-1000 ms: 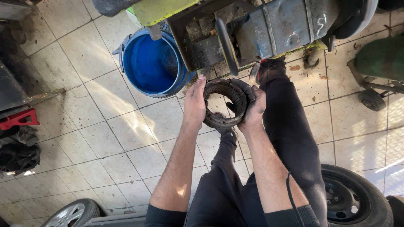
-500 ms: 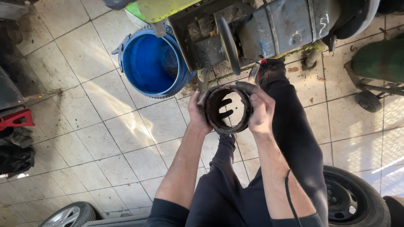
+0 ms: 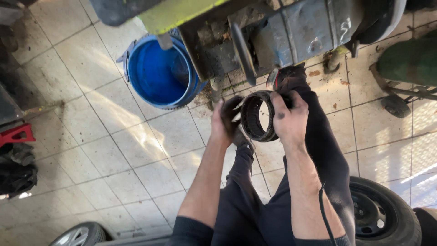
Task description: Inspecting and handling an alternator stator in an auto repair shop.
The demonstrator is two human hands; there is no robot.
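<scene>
The left hand (image 3: 227, 119) and the right hand (image 3: 291, 117) both grasp 1 dark metal ring (image 3: 257, 115), a greasy toothed part held up between them, tilted so its open centre faces partly toward the camera. The left hand's fingers close on the ring's near rim from the left; the right hand's fingers wrap its far rim from the right, blackened with grease. The ring hangs in the air above the tiled floor (image 3: 114, 150), touching nothing but the 2 hands.

As a judgement of the work in hand: the ring is free of the machine and under inspection or turning, not seated on anything. Just beyond the hands sits the grimy gearbox housing (image 3: 300, 32) with a thin round flange (image 3: 241, 50) facing them; the ring is near it but apart from it, so any fitting onto that housing looks not yet done.

Beyond the left hand stands a blue bucket (image 3: 157, 75), open-topped, with nothing I can make out inside. A yellow-green painted panel (image 3: 177, 13) runs above it. No package shows; pale chalk-like marks sit on the housing, too small to tell. Near the right elbow lies a black tyre (image 3: 387, 214) on its rim.
</scene>
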